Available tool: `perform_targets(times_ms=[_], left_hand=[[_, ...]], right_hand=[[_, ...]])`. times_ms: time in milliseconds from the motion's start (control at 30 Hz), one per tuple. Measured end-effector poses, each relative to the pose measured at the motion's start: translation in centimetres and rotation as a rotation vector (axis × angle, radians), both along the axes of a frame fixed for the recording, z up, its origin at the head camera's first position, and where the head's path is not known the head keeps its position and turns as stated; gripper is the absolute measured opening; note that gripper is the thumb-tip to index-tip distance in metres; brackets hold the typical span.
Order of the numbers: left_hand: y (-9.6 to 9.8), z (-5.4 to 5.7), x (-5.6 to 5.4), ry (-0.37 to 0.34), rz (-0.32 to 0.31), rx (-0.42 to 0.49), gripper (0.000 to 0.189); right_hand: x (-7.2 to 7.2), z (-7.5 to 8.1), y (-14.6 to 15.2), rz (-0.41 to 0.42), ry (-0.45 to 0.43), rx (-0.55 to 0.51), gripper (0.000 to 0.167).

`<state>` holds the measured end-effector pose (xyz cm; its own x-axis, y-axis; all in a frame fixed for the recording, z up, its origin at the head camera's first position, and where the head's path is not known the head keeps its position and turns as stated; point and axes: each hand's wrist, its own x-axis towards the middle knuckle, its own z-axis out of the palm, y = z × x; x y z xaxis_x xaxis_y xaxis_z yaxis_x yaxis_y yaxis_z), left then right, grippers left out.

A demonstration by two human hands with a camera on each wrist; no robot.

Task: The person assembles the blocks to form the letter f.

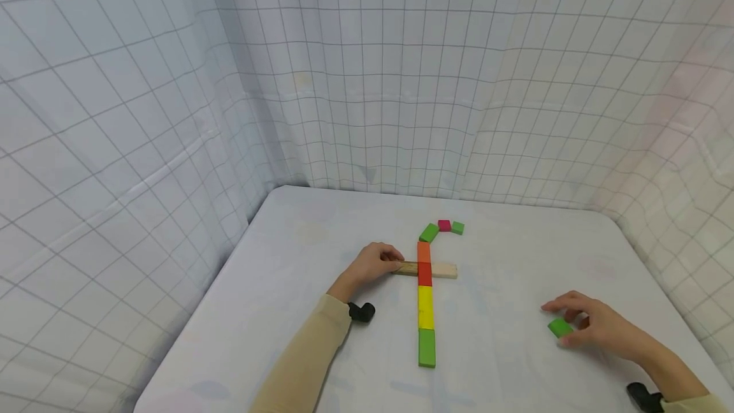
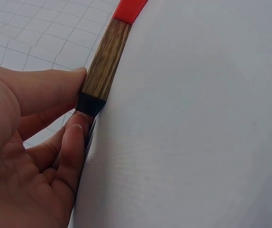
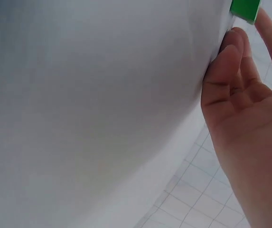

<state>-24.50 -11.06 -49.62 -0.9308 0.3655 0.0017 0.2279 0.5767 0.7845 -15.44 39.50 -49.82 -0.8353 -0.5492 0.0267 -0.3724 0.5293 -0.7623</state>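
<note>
My left hand (image 1: 371, 264) pinches the outer end of a brown wooden block (image 1: 408, 268), thumb along its side in the left wrist view. That block's other end meets a red block (image 1: 424, 275). On the red block's opposite side lies a pale wooden block (image 1: 444, 271). An orange block (image 1: 424, 252) continues the line beyond; a yellow block (image 1: 425, 308) and a green block (image 1: 427, 348) continue it nearer. At the right, my right hand (image 1: 596, 327) is spread around a loose green block (image 1: 559, 327), thumb close to it and index fingertip apart from it.
Past the orange block, a tilted green block (image 1: 429, 232), a small crimson block (image 1: 444, 225) and a small green block (image 1: 457, 227) form a curve. The white table (image 1: 298, 228) is enclosed by grid-patterned cloth (image 1: 367, 81) at the back and sides.
</note>
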Motion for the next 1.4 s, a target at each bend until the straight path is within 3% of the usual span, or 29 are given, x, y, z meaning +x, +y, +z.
perform_targets(times_ms=[167, 500, 767, 1000, 1400], left_hand=[[0.0, 0.0, -0.1, 0.005, -0.003, -0.003, 0.012], [0.2, -0.3, -0.3, 0.014, -0.008, 0.001, 0.012], [0.0, 0.3, -0.3, 0.006, 0.002, 0.01, 0.013], [-0.2, -0.1, -0.4, 0.008, -0.008, 0.006, 0.014], [-0.2, 0.0, -0.2, 0.0, -0.01, 0.016, 0.013]], right_hand=[[-0.1, 0.2, 0.2, 0.022, 0.004, 0.029, 0.042], [-0.9, -0.1, 0.5, 0.065, 0.014, -0.011, 0.033], [-1.5, 0.9, 0.2, -0.017, -0.052, 0.058, 0.037], [-1.9, 1.3, -0.5, -0.073, -0.061, 0.131, 0.039], [-3.1, 1.5, -1.8, -0.107, -0.077, 0.133, 0.041]])
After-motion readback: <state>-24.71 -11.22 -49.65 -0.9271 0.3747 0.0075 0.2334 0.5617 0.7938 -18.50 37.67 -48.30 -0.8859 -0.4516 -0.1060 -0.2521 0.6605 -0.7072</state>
